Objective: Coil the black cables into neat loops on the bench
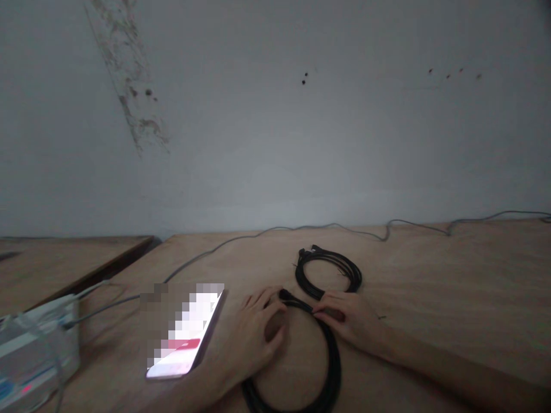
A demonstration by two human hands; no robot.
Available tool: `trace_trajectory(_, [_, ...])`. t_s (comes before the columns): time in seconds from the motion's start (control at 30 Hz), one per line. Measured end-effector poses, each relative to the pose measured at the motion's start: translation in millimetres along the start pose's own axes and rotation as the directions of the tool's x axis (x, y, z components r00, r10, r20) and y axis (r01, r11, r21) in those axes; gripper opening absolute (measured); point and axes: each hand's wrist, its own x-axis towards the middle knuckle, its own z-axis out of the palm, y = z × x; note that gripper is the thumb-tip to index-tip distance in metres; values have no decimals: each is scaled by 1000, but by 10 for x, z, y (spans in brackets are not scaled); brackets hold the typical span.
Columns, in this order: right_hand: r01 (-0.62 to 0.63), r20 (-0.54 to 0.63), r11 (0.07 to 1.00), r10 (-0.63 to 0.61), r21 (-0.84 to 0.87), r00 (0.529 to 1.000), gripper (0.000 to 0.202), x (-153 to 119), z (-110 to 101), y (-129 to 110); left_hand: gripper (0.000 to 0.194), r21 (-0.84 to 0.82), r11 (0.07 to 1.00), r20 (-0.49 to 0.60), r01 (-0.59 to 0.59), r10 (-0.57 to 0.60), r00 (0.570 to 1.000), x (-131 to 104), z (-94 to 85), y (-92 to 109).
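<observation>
A coil of black cable lies on the wooden table near its front edge, with a connector end at its upper left. My right hand pinches the top right of this coil between thumb and fingers. Beside the connector end is my left hand, its fingers spread and its thumb apart, resting at the coil's left side; its forearm hides part of the loop. A second black cable coil lies just behind my right hand, its connectors at the upper left.
A lit phone lies left of my left hand. At the far left stands a white box-like object with cables. A thin grey cable runs along the table's back by the wall.
</observation>
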Motion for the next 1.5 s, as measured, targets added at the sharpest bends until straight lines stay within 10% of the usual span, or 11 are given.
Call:
trace_trajectory(1.23, [-165, -93, 971, 151, -172, 984, 40, -37, 30, 64, 27, -185, 983, 14, 0, 2, 1000, 18, 61, -63])
trace_trajectory(1.5, [337, 108, 903, -319, -267, 942, 34, -74, -103, 161, 29, -175, 984, 33, 17, -11, 999, 20, 66, -55])
